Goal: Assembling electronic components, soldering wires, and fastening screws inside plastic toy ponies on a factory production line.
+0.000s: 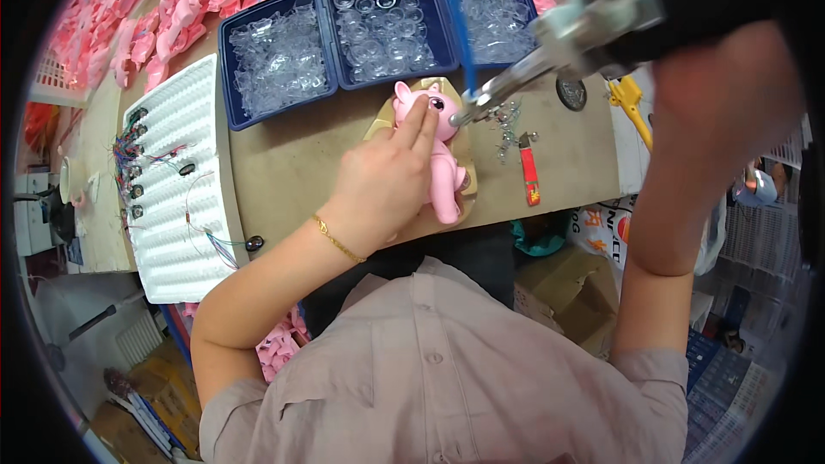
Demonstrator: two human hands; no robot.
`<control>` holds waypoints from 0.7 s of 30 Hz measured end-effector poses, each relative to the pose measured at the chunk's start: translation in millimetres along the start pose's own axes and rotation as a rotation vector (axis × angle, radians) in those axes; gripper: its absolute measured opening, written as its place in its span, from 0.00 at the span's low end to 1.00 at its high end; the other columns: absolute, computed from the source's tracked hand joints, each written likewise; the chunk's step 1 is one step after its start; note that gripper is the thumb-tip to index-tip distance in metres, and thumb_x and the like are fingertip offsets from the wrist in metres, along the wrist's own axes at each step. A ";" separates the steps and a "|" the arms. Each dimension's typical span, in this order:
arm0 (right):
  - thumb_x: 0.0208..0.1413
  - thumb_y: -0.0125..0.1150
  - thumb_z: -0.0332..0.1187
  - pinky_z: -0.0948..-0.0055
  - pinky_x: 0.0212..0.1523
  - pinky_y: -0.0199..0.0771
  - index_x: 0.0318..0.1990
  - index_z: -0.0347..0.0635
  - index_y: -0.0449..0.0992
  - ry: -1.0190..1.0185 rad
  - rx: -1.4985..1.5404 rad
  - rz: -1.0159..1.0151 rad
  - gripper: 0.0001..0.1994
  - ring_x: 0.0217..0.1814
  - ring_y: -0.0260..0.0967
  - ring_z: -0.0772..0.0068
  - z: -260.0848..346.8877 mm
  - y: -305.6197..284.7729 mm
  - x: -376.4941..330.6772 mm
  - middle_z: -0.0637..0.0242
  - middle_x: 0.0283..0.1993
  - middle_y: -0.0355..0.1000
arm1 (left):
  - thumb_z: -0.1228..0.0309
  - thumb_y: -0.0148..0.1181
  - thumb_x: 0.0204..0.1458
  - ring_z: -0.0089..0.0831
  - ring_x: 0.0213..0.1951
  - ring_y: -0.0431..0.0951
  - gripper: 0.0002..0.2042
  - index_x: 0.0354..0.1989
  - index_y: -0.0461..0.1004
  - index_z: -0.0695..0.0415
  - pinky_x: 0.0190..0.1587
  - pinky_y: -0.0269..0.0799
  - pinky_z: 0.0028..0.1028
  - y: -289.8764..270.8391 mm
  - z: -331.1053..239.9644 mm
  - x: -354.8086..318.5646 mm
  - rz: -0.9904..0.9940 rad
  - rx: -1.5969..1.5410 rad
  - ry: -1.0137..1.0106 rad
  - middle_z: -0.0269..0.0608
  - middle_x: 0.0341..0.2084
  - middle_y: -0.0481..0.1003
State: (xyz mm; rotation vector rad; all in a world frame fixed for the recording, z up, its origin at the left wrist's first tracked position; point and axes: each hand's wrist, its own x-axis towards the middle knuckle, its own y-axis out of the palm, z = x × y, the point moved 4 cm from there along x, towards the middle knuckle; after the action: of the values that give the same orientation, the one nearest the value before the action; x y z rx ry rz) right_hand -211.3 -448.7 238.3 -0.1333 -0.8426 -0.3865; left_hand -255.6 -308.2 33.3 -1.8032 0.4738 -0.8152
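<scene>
A pink toy animal (445, 176) with a large printed eye lies on a tan holder (468, 155) near the table's front edge. My left hand (387, 172) presses on it, with two fingers stretched over its head and the others partly hidden. My right hand (726, 94), smeared by motion, is wrapped around the dark body of a power screwdriver (593, 26). The screwdriver's metal tip reaches down to the right side of the toy's head. Just right of the toy lie small loose screws (507, 133) and a red-handled cutter (528, 172).
Three joined blue bins (335, 34) hold clear plastic parts behind the toy. Pink toy shells (180, 17) pile up at the back. A white ribbed tray (185, 232) with wired parts stands left. A blue strand (453, 17) hangs near the screwdriver. A yellow tool (632, 103) lies right.
</scene>
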 end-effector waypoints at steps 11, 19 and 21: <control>0.56 0.54 0.45 0.80 0.22 0.62 0.29 0.37 0.71 0.051 0.053 0.146 0.17 0.18 0.63 0.77 -16.2 -7.5 -29.8 0.67 0.18 0.64 | 0.67 0.58 0.40 0.28 0.29 0.75 0.23 0.48 0.72 0.61 0.28 0.75 0.24 -2.4 1.1 -1.1 -0.015 -0.019 -0.019 0.39 0.55 0.69; 0.55 0.57 0.45 0.79 0.22 0.62 0.31 0.34 0.71 0.096 0.076 0.162 0.19 0.20 0.64 0.77 1.3 0.9 -29.1 0.65 0.20 0.66 | 0.65 0.58 0.41 0.32 0.30 0.77 0.25 0.51 0.71 0.60 0.29 0.75 0.27 -1.4 0.2 -2.9 0.018 -0.002 -0.027 0.38 0.55 0.69; 0.55 0.57 0.45 0.79 0.22 0.62 0.32 0.34 0.70 0.109 0.072 0.153 0.19 0.20 0.64 0.77 7.4 0.3 -35.0 0.65 0.20 0.66 | 0.64 0.58 0.42 0.33 0.30 0.78 0.27 0.53 0.68 0.60 0.29 0.76 0.27 0.4 1.0 -3.3 0.059 -0.030 -0.080 0.40 0.56 0.68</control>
State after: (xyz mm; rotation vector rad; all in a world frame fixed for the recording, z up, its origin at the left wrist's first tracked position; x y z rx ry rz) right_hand -237.4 -436.6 217.0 -0.1084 -0.7323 -0.2181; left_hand -257.1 -305.5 31.7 -1.8335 0.4872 -0.6962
